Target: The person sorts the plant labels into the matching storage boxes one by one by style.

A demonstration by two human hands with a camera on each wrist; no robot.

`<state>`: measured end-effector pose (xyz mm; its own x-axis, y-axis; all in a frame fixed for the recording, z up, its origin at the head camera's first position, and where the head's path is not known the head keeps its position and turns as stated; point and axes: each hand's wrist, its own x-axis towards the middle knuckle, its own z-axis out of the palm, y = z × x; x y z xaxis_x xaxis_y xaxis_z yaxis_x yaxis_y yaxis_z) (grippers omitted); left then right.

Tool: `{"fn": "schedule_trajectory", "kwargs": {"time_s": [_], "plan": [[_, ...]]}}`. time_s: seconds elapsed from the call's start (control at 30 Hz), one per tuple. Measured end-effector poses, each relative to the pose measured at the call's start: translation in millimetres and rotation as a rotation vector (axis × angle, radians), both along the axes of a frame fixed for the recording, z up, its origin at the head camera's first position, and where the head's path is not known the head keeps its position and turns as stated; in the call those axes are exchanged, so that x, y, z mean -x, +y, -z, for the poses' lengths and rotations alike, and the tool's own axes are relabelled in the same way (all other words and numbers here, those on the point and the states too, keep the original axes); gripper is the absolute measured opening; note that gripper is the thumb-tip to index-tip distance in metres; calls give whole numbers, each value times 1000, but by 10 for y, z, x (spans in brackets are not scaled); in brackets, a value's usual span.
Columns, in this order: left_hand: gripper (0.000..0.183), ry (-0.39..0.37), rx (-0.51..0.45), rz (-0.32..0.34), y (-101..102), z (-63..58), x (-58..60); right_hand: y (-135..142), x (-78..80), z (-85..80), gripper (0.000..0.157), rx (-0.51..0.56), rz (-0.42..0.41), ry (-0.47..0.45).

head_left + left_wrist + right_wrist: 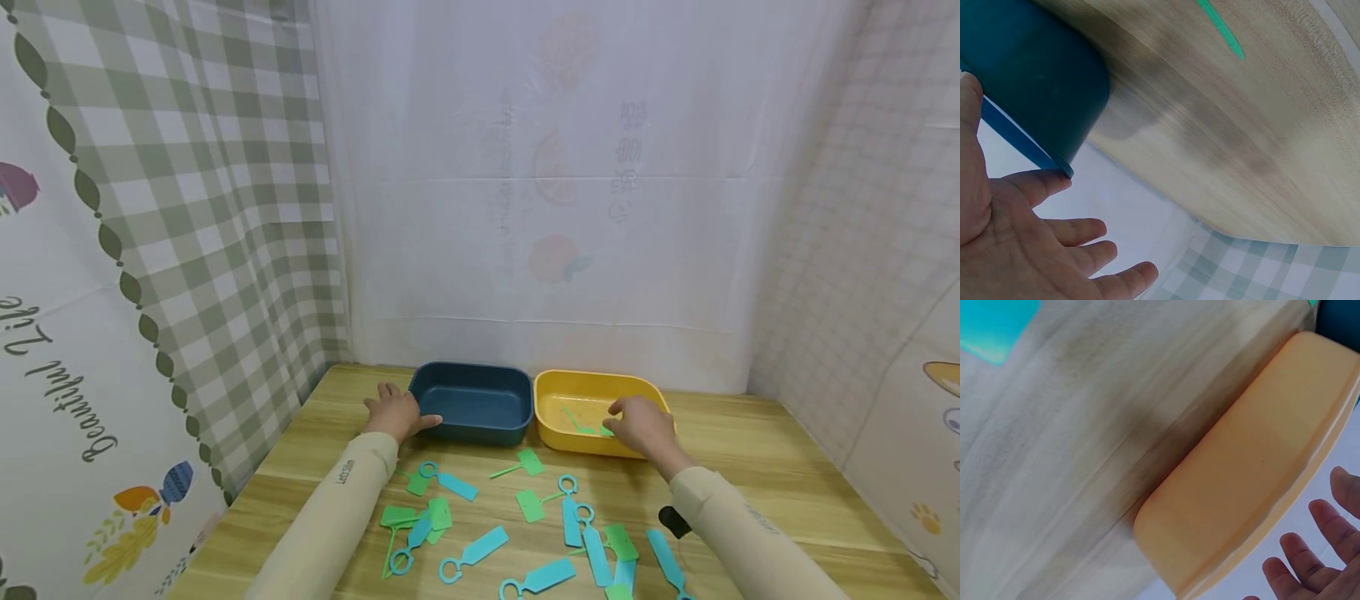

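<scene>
While left hand (393, 414) touches one blue bin (472, 434), right hand (643, 428) overhangs one yellow bin (573, 441) — both hands spread.

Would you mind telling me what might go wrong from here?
The left hand touches the dark-blue rectangular bin, so a push might jostle the yellow rectangular bin beside it. Flat sky-blue tags with ring ends and flat green tags with thin stems overlap on the wood-grain table, so lifting one could drag another.

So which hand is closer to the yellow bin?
Right. The right hand is over the yellow bin; the left hand is farther off, at the left end of the blue bin.
</scene>
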<state>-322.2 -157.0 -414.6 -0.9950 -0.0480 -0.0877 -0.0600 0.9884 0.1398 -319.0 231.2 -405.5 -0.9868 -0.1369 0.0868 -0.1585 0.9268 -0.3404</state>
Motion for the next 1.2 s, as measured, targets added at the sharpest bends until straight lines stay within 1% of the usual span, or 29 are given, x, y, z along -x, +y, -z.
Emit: {"fn": "schedule_trajectory", "kwargs": {"time_s": [0.23,0.4,0.63,0.77,0.93,1.2], "plan": [[88,0,15,3,1,-16,-18,2,-75,25,30,-81,-74,68],[88,-6,20,3,-8,-12,-21,-23,-149,19,28,-98,-102,103],[87,-8,1,6,-16,-1,-2,-11,-294,1,27,-127,-168,181],[87,-12,-7,2,-21,14,11,25,-378,24,26,-123,-204,198],[88,-18,0,-1,-27,23,26,50,-462,57,25,-142,-249,204],[87,-3,-6,4,-19,30,29,170,-650,108,26,-171,-317,256]]}}
